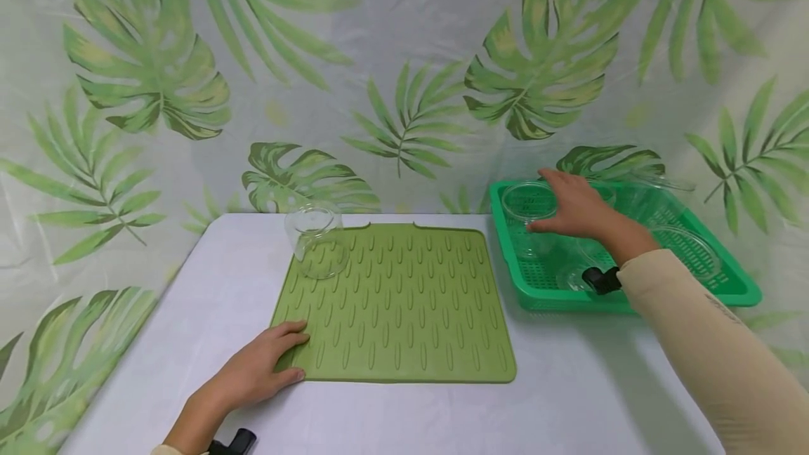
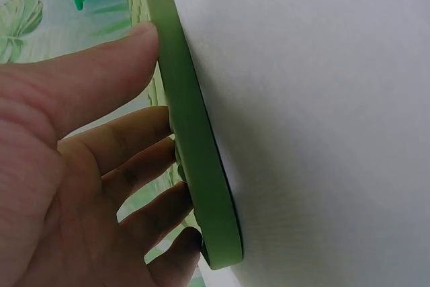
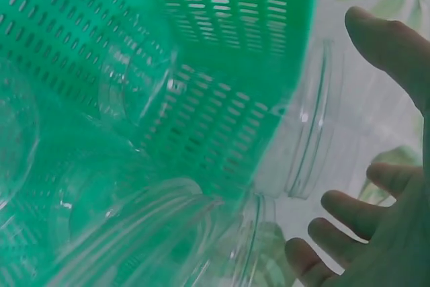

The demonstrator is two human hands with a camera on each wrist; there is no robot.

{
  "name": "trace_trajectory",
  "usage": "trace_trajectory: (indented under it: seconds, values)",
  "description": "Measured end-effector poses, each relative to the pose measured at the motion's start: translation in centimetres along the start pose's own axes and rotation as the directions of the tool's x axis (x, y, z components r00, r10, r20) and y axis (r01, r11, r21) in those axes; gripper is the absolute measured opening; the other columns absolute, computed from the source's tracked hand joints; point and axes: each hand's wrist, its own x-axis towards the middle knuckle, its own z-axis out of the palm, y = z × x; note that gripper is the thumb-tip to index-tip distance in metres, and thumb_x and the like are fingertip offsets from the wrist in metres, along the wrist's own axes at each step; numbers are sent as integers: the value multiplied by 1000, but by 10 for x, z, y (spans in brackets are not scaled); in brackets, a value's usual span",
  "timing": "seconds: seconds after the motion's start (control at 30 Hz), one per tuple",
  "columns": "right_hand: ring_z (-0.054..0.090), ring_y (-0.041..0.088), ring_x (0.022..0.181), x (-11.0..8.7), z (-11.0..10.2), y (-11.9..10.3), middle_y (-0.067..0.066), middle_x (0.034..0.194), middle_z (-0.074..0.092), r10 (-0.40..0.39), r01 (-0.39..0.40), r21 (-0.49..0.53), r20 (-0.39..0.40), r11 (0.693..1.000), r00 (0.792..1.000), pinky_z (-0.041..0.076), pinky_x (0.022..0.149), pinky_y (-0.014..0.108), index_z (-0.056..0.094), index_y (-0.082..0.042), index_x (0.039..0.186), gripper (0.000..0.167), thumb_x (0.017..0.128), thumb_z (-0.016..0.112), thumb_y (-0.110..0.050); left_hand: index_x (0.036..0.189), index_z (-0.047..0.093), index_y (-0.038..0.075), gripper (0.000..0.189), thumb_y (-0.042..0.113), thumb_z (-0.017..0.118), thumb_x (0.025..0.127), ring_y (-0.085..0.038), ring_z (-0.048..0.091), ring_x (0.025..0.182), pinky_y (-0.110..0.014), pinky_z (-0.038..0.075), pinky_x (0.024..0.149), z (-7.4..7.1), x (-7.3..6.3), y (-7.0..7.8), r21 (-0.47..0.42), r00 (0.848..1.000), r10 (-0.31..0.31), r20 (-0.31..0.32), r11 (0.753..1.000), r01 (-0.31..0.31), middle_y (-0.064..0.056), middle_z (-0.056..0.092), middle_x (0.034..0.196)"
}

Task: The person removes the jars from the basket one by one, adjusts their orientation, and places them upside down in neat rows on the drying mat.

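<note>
My left hand [image 1: 255, 367] rests on the front left corner of a green ridged mat [image 1: 404, 300], fingers spread. The left wrist view shows the thumb and fingertips touching the mat's edge [image 2: 195, 146]. A clear container [image 1: 319, 248] stands at the mat's back left corner. Over the green basket [image 1: 581, 298] is my right hand [image 1: 578, 206], its thumb and fingers spread apart. Close beside it, a clear container with a ringed rim [image 1: 529, 202] stands in the basket. In the right wrist view a gap shows between the fingers and that clear container [image 3: 312, 126].
More clear containers, such as one with a round rim [image 1: 685, 251], lie in the basket at the right. A white cloth [image 1: 392, 420] covers the table. Behind it hangs a leaf-print curtain [image 1: 417, 34].
</note>
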Motion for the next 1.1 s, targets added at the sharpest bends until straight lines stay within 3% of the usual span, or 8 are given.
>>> trace_trajectory:
  seconds: [0.3, 0.5, 1.1]
  values:
    - [16, 60, 142, 13, 9, 8, 34, 159, 17, 38, -38, 10, 45, 999, 998, 23, 106, 79, 9, 1, 158, 113, 83, 75, -52, 132, 61, 5, 53, 27, 76, 86, -39, 46, 138, -55, 42, 110, 2, 1, -1, -7, 1000, -1, 13, 1000, 1, -12, 50, 149]
    - [7, 62, 143, 19, 18, 9, 34, 161, 11, 84, -88, 48, 90, 995, 992, 16, 107, 81, 3, 0, 159, 116, 83, 74, -53, 132, 61, 6, 54, 28, 76, 86, -40, 46, 138, -56, 42, 109, 2, 1, -1, -16, 1000, 3, 18, 1000, -3, -12, 50, 149]
    - [13, 62, 141, 23, 24, 10, 38, 157, 16, 145, -145, -14, 47, 989, 988, 19, 108, 79, 7, 4, 157, 115, 82, 74, -53, 131, 61, 5, 53, 27, 76, 85, -40, 47, 137, -55, 43, 109, 2, 2, -2, 4, 1000, 14, -17, 1000, -14, -12, 51, 148]
